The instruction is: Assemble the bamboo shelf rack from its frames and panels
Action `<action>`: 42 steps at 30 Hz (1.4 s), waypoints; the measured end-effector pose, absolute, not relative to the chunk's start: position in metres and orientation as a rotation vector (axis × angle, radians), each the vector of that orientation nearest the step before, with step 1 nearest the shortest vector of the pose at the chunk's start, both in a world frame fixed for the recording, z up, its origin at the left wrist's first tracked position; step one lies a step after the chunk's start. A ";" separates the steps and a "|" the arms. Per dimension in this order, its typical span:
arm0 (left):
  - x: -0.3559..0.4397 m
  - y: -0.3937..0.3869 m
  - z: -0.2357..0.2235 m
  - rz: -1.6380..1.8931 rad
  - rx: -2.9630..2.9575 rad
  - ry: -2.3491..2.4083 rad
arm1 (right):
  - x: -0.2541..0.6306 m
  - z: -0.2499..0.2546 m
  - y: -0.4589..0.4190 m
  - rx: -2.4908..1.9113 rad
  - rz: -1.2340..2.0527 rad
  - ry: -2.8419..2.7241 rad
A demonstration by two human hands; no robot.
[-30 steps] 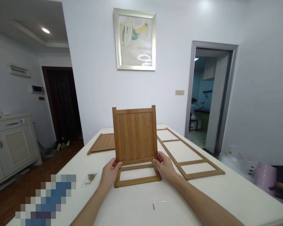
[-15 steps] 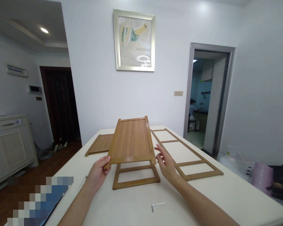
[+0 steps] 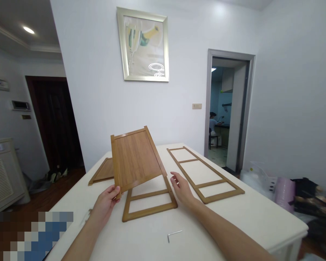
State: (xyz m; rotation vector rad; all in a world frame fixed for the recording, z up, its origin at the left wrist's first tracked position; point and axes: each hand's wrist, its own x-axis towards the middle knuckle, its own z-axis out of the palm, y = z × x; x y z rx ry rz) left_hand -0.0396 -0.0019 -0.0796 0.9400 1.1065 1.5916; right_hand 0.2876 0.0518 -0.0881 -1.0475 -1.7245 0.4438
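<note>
Head view: wooden panel (image 3: pixel 137 156), upright between both hands a second ago, now tilts, held only by the left hand (image 3: pixel 107 199), fingers closed round its lower left corner. It overlaps the far part of a slatless frame (image 3: pixel 149 210) on the white table (image 3: pixel 141 243); the right hand (image 3: pixel 182 186), fingers loosely curled and holding nothing, hovers just beside the panel's lower right corner. Hex key (image 3: pixel 174 232) lies nearer the camera (bent end toward the left), a longer frame (image 3: pixel 225 196) to the right.

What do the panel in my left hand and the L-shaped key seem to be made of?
The panel looks like wood, perhaps bamboo, with a smooth, slightly glossy finish: brown grain streaks show. The key seems metal, probably steel, bare or plated, given its silvery look.
</note>
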 end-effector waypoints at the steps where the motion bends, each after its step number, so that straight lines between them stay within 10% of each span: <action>1: -0.039 -0.001 -0.082 1.588 0.967 1.137 | 0.287 -0.087 0.053 -1.043 0.556 -1.674; 17: -0.010 0.003 -0.093 1.403 1.440 1.427 | 0.295 -0.073 0.054 -0.686 1.493 -1.423; 29: -0.007 -0.025 -0.073 0.249 1.857 2.362 | 0.307 -0.079 0.077 -0.621 1.273 -1.043; 42: -0.005 -0.017 -0.081 0.482 1.853 2.336 | 0.310 -0.085 0.083 -0.760 1.190 -0.880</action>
